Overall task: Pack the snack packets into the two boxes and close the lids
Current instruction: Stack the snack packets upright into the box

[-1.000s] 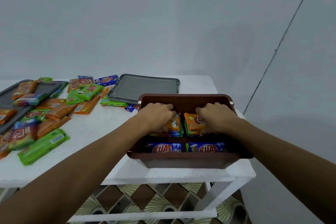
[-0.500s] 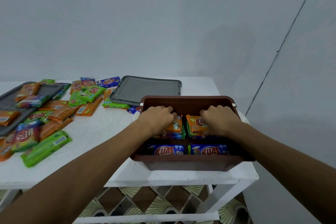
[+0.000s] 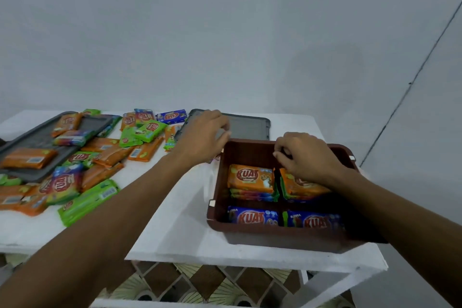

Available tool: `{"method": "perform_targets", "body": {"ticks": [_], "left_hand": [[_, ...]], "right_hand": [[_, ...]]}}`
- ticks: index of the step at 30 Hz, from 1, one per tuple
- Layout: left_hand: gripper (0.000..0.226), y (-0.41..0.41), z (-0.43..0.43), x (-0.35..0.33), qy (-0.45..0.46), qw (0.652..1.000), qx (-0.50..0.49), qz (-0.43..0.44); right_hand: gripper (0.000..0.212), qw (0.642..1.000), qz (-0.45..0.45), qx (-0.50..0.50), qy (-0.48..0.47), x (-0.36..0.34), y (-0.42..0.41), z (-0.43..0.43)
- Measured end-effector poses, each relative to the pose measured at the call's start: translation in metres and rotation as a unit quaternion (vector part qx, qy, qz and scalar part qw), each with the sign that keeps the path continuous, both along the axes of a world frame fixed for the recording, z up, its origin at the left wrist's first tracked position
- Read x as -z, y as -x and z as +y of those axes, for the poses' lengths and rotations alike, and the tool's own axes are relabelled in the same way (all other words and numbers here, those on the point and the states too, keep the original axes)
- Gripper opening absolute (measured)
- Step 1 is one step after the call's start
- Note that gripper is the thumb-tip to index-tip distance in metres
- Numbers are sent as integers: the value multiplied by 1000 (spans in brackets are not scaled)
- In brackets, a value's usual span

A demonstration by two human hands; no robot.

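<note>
Step in hand: by my guess, fetching the grey lid (image 3: pixel 250 127) for the brown box (image 3: pixel 215 210), or one more packet; I can't tell which.
Left hand (image 3: pixel 203 136): over the lid's near corner, behind the box. The fingers (image 3: pixel 220 130) are loosely curled and hold nothing I can see; whether they touch the lid is unclear.
Right hand (image 3: pixel 308 155): inside the box above the right-hand orange stack, fingers (image 3: pixel 282 155) bunched. Whether they pinch anything, I can't tell.
Packed so far: orange packets (image 3: pixel 251 177) at the back, blue packets (image 3: pixel 252 217) in front, lying flat.
Left over: loose packets (image 3: pixel 147 130) across the tabletop (image 3: pixel 175 220), some on a second lid (image 3: pixel 32 137).
Doing it well: press the stacks level below the rim first, then bring the lid over squarely, corners matched.
</note>
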State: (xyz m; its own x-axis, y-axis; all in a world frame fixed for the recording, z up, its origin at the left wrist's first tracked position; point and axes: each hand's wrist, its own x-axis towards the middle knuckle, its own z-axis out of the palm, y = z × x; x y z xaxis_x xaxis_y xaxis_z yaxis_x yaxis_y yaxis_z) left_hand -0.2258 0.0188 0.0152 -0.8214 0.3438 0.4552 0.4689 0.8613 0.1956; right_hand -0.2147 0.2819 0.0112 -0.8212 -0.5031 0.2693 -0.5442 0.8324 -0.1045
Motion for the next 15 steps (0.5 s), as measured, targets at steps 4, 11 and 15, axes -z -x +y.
{"method": "perform_targets", "body": {"ticks": [4, 11, 15], "left_hand": [[16, 19, -66, 15, -17, 995, -84, -49], [43, 56, -129, 40, 14, 958, -123, -260], [37, 84, -126, 42, -64, 946, -113, -298]], "right_hand": [[11, 998, 22, -36, 50, -9, 24, -48], [17, 996, -57, -63, 30, -18, 75, -135], [23, 992, -125, -34, 0, -12, 104, -157]]}}
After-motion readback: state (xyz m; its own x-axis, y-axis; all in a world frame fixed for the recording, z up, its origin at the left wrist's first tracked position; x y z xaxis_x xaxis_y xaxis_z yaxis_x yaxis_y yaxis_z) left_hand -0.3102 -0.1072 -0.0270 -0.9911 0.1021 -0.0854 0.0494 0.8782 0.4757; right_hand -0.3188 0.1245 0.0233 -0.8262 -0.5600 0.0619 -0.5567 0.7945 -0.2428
